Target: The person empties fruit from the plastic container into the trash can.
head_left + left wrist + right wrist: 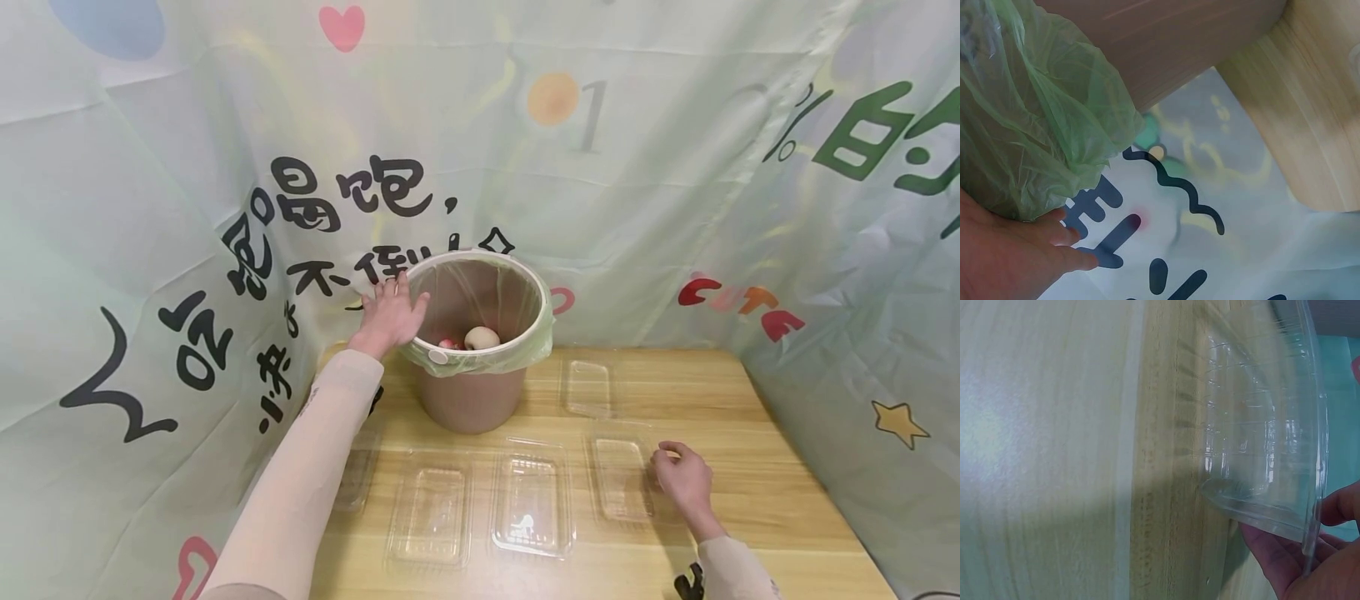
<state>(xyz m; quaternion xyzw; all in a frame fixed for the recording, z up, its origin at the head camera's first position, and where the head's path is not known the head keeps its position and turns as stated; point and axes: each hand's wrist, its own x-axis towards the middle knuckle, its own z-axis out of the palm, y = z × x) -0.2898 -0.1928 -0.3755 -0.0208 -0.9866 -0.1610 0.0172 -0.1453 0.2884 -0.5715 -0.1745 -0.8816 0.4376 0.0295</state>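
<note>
A brownish-pink trash bin (468, 396) stands at the back of the table, lined with a thin green plastic bag (534, 354). Inside it lie a pale round fruit (482, 337) and a smaller red and white thing (448, 343), partly hidden by the rim. My left hand (392, 315) is at the bin's left rim with fingers extended; the left wrist view has it against the hanging bag (1054, 112). At the right, my right hand (684, 479) pinches the edge of a clear plastic container (622, 479) between thumb and fingers; the right wrist view shows this container (1254, 437) close up.
More clear plastic containers lie on the wooden table (757, 467): one in front of the bin (531, 500), one left of that (431, 517), one behind at the right (588, 387), and one partly behind my left arm (356, 475). Printed cloth (637, 208) surrounds the table.
</note>
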